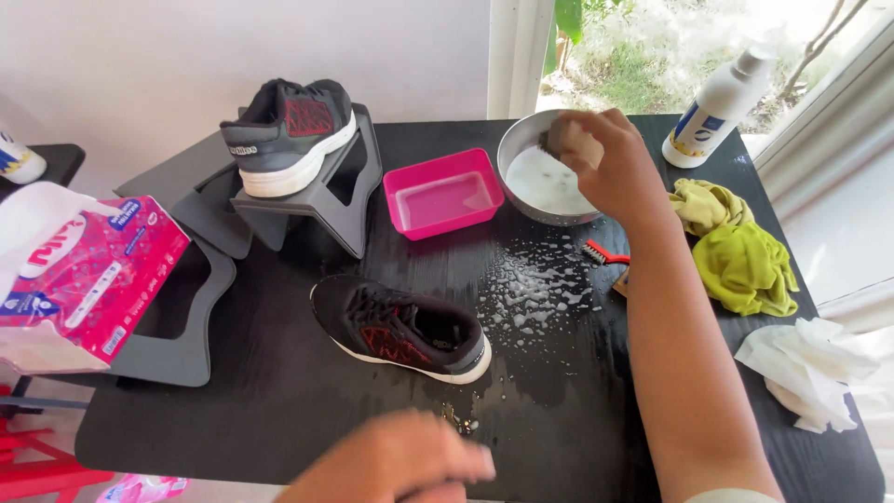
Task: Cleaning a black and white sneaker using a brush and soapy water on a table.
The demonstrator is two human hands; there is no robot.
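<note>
My right hand [615, 163] reaches over a metal bowl [518, 140] of white foamy water at the back of the black table [279, 410]. It grips a tan brush [571, 140] just above the liquid. My left hand [400, 461] rests at the table's near edge, blurred, its fingers loosely curled with nothing seen in them. In front of it a black sneaker with red mesh [400, 328] lies on the tabletop. A matching sneaker [289, 130] stands on a grey stand [335, 200] at the back left.
A pink tub [442, 194] of water sits left of the bowl. Foam spatter [535, 289] covers the table's middle. A small red brush [603, 252], yellow-green cloths [740, 251], crumpled white tissue [805, 368], a white spray bottle [717, 102] and a pink tissue pack [88, 275] surround the work area.
</note>
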